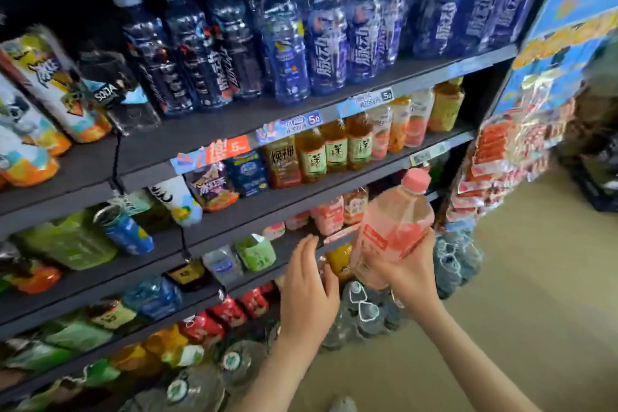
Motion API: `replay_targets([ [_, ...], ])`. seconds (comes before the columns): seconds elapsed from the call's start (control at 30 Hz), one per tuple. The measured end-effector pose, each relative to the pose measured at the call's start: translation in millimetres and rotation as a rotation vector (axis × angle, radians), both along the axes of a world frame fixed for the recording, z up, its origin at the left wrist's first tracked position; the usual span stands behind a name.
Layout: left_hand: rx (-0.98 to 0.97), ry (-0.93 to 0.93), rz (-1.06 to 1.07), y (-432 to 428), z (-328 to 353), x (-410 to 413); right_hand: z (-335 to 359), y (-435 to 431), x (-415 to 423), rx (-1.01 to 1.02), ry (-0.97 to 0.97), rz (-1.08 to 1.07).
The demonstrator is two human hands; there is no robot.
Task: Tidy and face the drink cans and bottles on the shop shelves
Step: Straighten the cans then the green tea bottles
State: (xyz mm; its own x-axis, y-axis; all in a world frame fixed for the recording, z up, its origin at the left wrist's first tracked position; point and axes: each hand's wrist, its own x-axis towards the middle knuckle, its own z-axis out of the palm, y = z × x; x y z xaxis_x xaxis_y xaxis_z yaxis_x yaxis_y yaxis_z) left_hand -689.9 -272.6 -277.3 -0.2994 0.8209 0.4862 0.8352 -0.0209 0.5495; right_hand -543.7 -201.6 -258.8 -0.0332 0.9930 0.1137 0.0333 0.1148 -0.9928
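While off shelf point(267, 207), btl point(394, 227) (R hand point(406, 266))

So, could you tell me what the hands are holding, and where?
The right hand grips the pink-capped clear plastic bottle of pink drink round its lower body; the left hand holds nothing.

Translucent pink bottle point(394, 227) with pink cap and red label, deep blue bottles point(326, 30) with blue caps and white lettering, clear bottles point(187, 53) with white caps and dark labels, amber tea bottles point(334, 147) with green labels, blue can point(128, 232) with silver top, dark grey shelves point(217, 125), beige floor point(518, 294)
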Motion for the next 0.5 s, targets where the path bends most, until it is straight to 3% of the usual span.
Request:
replay_targets([
  [0.33, -0.145, 0.042, 0.043, 66, -112, 20, -99, 55, -1, -0.161, 0.002, 0.155],
  [0.5, -0.347, 0.072, 0.202, 72, -203, -28, -203, 81, -49, -0.286, -0.066, 0.252],
])
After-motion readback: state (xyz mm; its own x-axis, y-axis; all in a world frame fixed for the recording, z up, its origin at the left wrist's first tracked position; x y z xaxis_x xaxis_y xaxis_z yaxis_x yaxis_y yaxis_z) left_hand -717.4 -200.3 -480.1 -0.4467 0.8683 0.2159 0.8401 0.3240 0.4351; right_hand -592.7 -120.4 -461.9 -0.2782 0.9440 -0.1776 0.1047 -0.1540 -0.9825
